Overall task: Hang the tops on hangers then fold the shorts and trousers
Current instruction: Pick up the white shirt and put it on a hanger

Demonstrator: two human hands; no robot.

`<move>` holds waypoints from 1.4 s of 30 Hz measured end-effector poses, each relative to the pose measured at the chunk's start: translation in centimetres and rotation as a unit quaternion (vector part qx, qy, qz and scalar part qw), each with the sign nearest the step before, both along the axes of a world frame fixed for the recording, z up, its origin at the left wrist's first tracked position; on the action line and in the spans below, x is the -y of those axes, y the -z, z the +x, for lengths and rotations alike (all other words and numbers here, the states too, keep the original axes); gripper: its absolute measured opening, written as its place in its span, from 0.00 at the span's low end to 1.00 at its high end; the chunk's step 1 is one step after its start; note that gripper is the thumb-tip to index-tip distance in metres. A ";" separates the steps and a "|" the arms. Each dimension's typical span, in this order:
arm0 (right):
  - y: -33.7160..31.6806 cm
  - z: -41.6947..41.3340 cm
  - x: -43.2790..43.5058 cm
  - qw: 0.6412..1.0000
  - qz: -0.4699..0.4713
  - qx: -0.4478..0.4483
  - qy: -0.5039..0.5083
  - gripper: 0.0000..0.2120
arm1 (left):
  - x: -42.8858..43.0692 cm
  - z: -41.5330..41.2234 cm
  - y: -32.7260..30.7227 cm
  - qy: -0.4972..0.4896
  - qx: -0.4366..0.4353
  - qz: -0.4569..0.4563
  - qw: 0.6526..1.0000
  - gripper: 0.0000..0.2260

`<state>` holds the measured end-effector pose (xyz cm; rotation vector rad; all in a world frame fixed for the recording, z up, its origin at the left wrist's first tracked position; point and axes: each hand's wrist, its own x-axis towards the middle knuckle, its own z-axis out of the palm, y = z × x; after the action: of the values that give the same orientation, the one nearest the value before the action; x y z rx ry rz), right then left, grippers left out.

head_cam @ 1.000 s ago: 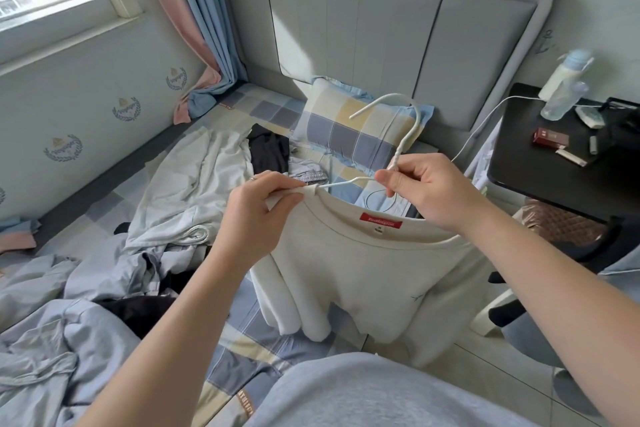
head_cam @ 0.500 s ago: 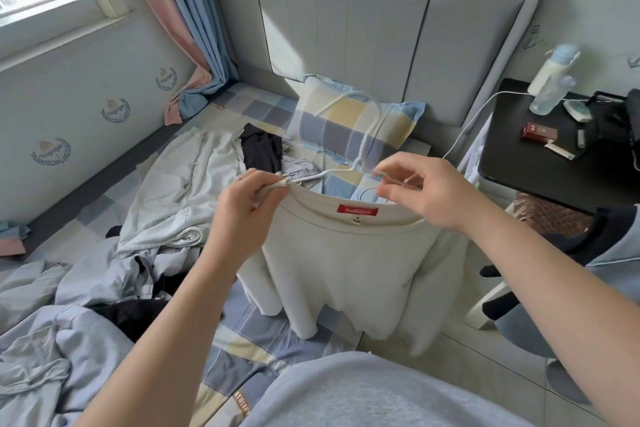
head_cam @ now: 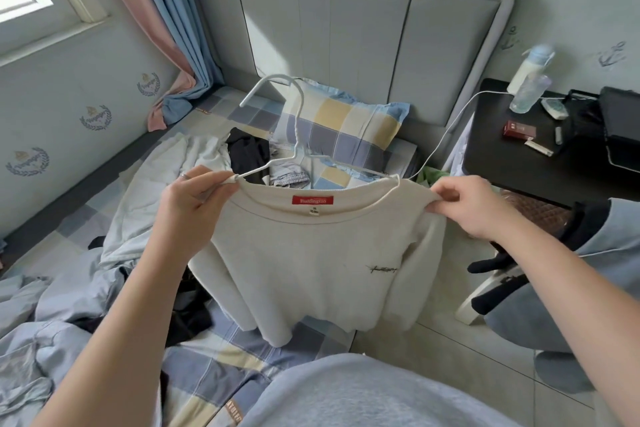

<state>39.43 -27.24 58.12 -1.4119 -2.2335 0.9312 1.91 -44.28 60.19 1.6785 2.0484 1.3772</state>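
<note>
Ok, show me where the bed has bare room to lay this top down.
Bare sheet runs along the wall, left of the pale garment; another patch lies between curtain and pillow. The near side is heaped with clothes; the nightstand is cluttered.

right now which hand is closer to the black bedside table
Right. The right hand pinches the cream top at one shoulder, close by the black bedside table; the left hand pinches the other shoulder, farther off, over the bed.
</note>
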 end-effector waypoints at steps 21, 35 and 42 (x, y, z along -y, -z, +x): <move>-2.8 4.7 7.2 0.977 0.191 -0.088 0.022 0.15 | -6.2 7.9 -0.9 0.185 0.033 0.032 0.982 0.06; -3.7 28.7 20.4 0.947 0.080 -0.152 0.271 0.15 | -11.9 31.5 -1.0 0.429 0.022 -0.024 0.903 0.13; -4.2 40.3 30.8 0.894 0.038 -0.229 0.384 0.12 | -11.0 49.1 -1.4 0.548 0.008 -0.059 0.835 0.09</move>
<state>79.72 -58.00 62.35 -1.6236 -1.1870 0.7606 50.99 -33.24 61.55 2.1546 0.7506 0.7875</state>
